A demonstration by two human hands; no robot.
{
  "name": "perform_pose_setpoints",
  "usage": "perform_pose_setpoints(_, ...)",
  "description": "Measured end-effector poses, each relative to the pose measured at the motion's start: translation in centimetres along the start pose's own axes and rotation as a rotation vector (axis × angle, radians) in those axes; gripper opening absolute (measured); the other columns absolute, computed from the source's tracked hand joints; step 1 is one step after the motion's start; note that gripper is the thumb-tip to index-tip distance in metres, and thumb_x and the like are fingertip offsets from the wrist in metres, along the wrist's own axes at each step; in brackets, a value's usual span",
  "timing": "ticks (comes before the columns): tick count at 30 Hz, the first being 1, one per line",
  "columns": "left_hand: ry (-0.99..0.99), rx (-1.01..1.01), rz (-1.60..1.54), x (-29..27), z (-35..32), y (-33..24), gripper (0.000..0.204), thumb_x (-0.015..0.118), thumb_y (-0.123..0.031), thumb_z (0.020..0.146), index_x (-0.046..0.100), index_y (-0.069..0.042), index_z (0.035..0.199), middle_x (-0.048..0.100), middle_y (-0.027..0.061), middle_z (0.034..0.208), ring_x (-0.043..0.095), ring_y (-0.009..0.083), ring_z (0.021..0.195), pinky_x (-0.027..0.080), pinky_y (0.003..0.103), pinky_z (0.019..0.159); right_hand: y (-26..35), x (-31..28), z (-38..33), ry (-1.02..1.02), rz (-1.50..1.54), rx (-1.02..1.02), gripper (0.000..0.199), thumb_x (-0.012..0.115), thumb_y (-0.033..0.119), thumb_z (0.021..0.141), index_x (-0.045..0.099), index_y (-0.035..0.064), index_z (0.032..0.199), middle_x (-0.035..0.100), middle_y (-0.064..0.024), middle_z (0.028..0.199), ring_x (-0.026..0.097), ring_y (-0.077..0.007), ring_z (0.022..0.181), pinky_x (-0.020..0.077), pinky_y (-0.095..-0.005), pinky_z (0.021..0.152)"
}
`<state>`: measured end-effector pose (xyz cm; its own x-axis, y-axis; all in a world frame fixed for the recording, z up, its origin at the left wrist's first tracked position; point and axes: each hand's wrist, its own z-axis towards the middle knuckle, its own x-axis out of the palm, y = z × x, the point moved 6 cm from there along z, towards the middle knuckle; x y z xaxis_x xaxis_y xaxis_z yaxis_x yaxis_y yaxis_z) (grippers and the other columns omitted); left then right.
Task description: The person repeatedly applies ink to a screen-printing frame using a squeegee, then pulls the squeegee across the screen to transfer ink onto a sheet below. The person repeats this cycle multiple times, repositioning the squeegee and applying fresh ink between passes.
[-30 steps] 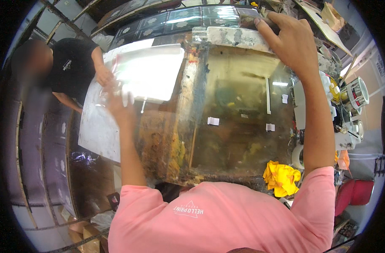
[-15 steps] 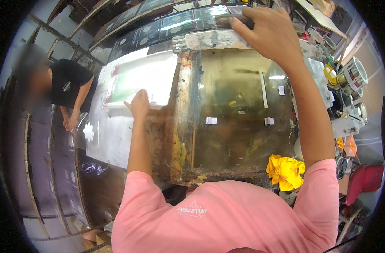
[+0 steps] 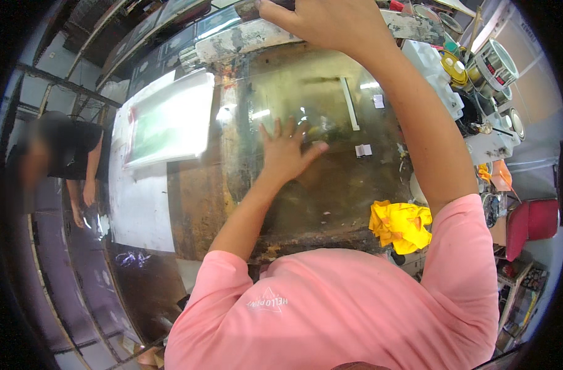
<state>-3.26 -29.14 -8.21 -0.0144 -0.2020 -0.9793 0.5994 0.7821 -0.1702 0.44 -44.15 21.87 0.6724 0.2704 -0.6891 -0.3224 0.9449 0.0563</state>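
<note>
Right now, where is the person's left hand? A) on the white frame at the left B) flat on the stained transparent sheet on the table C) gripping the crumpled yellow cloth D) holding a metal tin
B: the left hand lies palm down, fingers spread, on the stained transparent sheet, apart from the crumpled yellow cloth.

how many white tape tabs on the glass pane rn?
2: one white tab at the pane's upper right, another lower, right of the left hand. Arms may hide more.

Glossy stained glass sheet point(image 3: 318, 179); crumpled yellow cloth point(image 3: 400, 225); glossy white paper sheet point(image 3: 170, 120)
</note>
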Motion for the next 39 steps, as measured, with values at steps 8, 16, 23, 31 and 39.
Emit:
perform_pose_setpoints(8,-0.005,0.149,-0.127,3.2,1.2,-6.7,0.121,0.049,-0.097,0.080,0.045,-0.010,0.163,0.024,0.0231,0.175,0.013,0.0528,0.161,0.000,0.075,0.125,-0.3,0.1,0.9,-0.034,-0.015,-0.025,0.057,0.056,0.048,0.096,0.075,-0.0025,0.080,0.074,-0.0228,0.080,0.073,-0.0393,0.082,0.0497,-0.0517,0.085)
perform_pose_setpoints(16,-0.057,0.179,-0.144,2.2,0.1,-8.3,0.115,0.057,-0.094,0.078,0.054,-0.011,0.158,0.031,0.0222,0.173,0.026,0.0529,0.157,0.002,0.076,0.125,-0.9,0.5,2.2,0.040,-0.079,0.015,0.059,0.052,0.051,0.096,0.077,-0.0004,0.080,0.073,-0.0232,0.077,0.072,-0.0403,0.079,0.0526,-0.0522,0.086)
perform_pose_setpoints(23,-0.117,0.196,-0.173,2.8,0.4,-8.4,0.114,0.056,-0.094,0.080,0.054,-0.010,0.157,0.029,0.0248,0.173,0.027,0.0544,0.156,0.006,0.074,0.126,-0.7,0.1,2.1,0.067,-0.068,0.034,0.057,0.053,0.050,0.094,0.075,-0.0008,0.079,0.073,-0.0240,0.079,0.070,-0.0399,0.082,0.0512,-0.0506,0.086)
perform_pose_setpoints(31,-0.097,0.174,-0.129,3.7,0.8,-8.4,0.121,0.050,-0.098,0.080,0.045,-0.011,0.163,0.024,0.0249,0.175,0.020,0.0528,0.159,0.008,0.071,0.127,-0.3,0.2,2.3,0.087,-0.069,0.051,0.057,0.051,0.050,0.095,0.076,0.0005,0.081,0.073,-0.0219,0.081,0.069,-0.0371,0.084,0.0502,-0.0494,0.088)
perform_pose_setpoints(39,-0.089,0.182,-0.115,3.8,0.9,-8.8,0.122,0.048,-0.099,0.079,0.045,-0.010,0.163,0.024,0.0249,0.175,0.022,0.0528,0.159,0.008,0.071,0.127,-0.1,-0.4,1.8,0.176,-0.052,0.081,0.058,0.049,0.049,0.096,0.076,0.0004,0.083,0.073,-0.0213,0.080,0.069,-0.0365,0.082,0.0499,-0.0486,0.087)
